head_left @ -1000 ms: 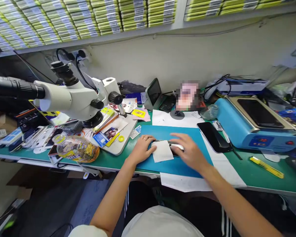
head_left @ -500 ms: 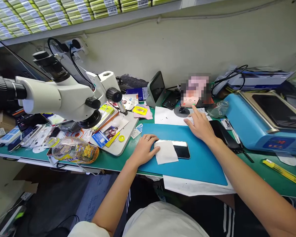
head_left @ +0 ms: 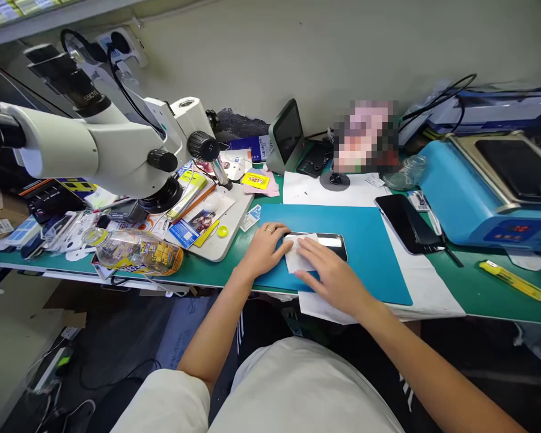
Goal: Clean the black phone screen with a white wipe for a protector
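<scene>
A dark phone lies flat on a blue mat at the bench's front edge. A white cloth covers the phone's left half. My left hand rests on the mat at the phone's left end, fingers curled against the cloth and the phone's edge. My right hand lies flat on the cloth with its fingers stretched out, pressing down on it.
A white microscope stands at the left over a heap of cards and packets, with a plastic bottle lying in front. A second black phone rests right of the mat. A blue heating machine and a yellow knife sit at the right.
My right hand came back from the pixelated thing at the bench's rear and now lies flat on the cloth. The view has tilted further down. My left hand stayed at the phone.
</scene>
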